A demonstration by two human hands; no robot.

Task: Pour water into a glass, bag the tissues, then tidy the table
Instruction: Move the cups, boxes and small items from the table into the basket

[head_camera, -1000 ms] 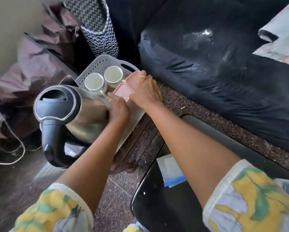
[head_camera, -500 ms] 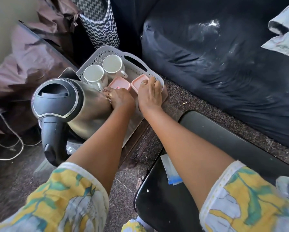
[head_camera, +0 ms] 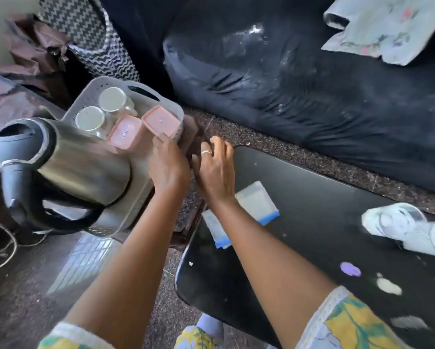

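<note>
Left hand point(head_camera: 168, 165) was at the near edge of the grey tray point(head_camera: 133, 197), fingers loosely curled, one fingertip touching the corner of the nearer-right pink box point(head_camera: 161, 121). I could not tell whether it gripped anything. Right hand point(head_camera: 215, 170) hung just beside it over the gap between tray and black table point(head_camera: 324, 197), fingers spread and empty, a ring on one finger.

I noted two pink lidded boxes side by side in the tray, the second point(head_camera: 124, 132) to the left of the first. Behind them stood two white cups point(head_camera: 90, 118) point(head_camera: 112, 99), close together. The steel kettle point(head_camera: 67, 162) with its dark handle filled the tray's left part.

On the table, just under my right wrist, lay a clear bag with a blue strip point(head_camera: 258, 204), a second one point(head_camera: 216, 229) partly under the forearm. Crumpled white tissue point(head_camera: 397, 225) sat at the table's right side. The frame was blurred; small detail was unclear.
</note>
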